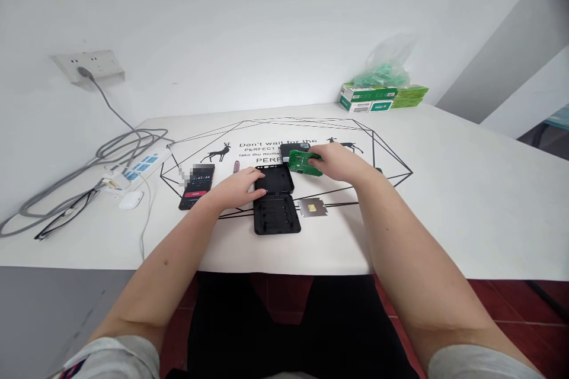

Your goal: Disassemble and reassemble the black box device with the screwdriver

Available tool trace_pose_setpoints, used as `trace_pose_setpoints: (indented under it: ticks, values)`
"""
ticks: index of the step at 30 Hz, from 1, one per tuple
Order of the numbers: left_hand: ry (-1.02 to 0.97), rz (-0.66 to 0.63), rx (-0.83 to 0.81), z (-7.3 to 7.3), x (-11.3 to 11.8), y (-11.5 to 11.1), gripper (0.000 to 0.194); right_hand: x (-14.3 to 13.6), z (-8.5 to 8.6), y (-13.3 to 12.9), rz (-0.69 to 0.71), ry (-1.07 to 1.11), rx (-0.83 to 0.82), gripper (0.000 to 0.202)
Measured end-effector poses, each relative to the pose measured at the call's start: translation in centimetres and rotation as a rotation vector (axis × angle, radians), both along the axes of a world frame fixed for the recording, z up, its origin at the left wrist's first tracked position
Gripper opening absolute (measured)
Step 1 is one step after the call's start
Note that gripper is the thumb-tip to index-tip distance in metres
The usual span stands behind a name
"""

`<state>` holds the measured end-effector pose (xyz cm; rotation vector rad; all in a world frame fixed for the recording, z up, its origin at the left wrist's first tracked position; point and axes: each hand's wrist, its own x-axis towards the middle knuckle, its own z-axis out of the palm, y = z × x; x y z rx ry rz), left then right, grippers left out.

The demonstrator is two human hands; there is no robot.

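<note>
My right hand (335, 160) grips the right edge of a green circuit board (304, 163), lifted and tilted above the table. Just left of the board, my left hand (240, 188) holds the left edge of an opened black plastic case (276, 213), its thumb and fingers on the upper half. The case lies flat, its two halves joined at a hinge line. Partly hidden behind the board is a black square part (293, 149). A thin silver metal plate (313, 207) with a pale yellow patch lies right of the case's lower half.
A phone (197, 187) and a small reddish-brown object (236, 166) lie left of the case. Farther left are a white earphone case (131, 199), glasses (64, 214), a power strip (137, 169) and coiled grey cable. Green-and-white boxes (367, 99) stand against the wall, a plastic bag (384, 68) on top.
</note>
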<state>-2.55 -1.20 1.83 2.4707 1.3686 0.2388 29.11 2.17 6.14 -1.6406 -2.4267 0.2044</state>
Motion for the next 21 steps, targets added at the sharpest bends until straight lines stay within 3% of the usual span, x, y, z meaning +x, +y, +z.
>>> trace_pose_setpoints:
  ticks: [5,11,15,21]
  values:
    - [0.012,0.084,-0.011,0.4,0.5,-0.2,0.073,0.0,-0.1,-0.2,0.078,0.149,0.225,0.025]
    - [-0.153,0.201,-0.043,0.4,1.0,-0.2,0.085,-2.3,-2.6,0.0,0.399,0.359,0.431,0.031]
    - [-0.165,0.199,-0.058,0.5,0.9,-0.1,0.095,-4.2,-4.9,0.3,0.545,0.267,0.466,0.036]
    - [-0.084,0.173,-0.042,0.4,0.7,0.2,0.095,-5.0,-6.6,0.9,0.595,0.229,0.457,0.036]
